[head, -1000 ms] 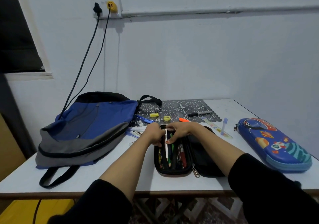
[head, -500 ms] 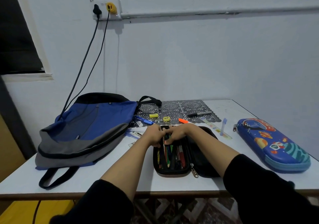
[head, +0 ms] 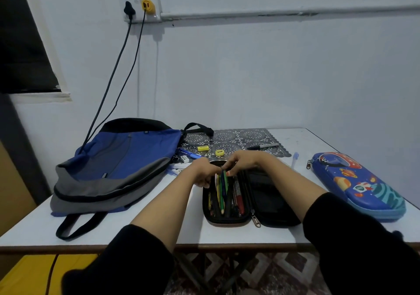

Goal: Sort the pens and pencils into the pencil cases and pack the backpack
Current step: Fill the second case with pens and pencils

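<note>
The left hand and right hand meet over the open black pencil case, at its 12 o'clock end. The right pinches the pens, likely aligning them for zipping; the left's grip is unclear. The backpack lies at 9 o'clock on the worktop.
</note>
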